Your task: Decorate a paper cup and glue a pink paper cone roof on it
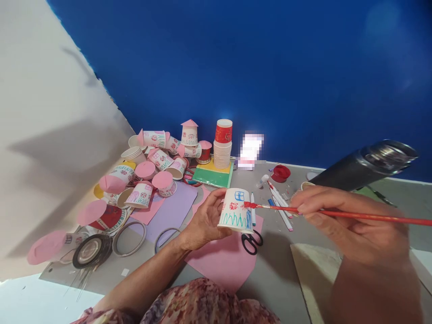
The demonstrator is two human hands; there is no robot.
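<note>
My left hand (205,220) is closed around a white paper cup (234,211), wide rim downward and slightly tilted. The cup bears a blue window, red dabs, green zigzag grass and a blue patch at its right edge. In my right hand (351,220) is a thin red paintbrush (337,213), pinched by its handle and pointing left. Its red-coated bristles meet the cup's right side, just below the window. Beneath the cup lie a pink paper sheet (222,265) and black-handled scissors (251,243).
Several decorated cups with pink paper tops (140,193) crowd the left. Behind stands a cup stack (223,153). Markers (280,202) and a red paint pot (280,173) lie right of centre. A dark flask (364,162) leans at right; tape rolls (92,251) lie at left.
</note>
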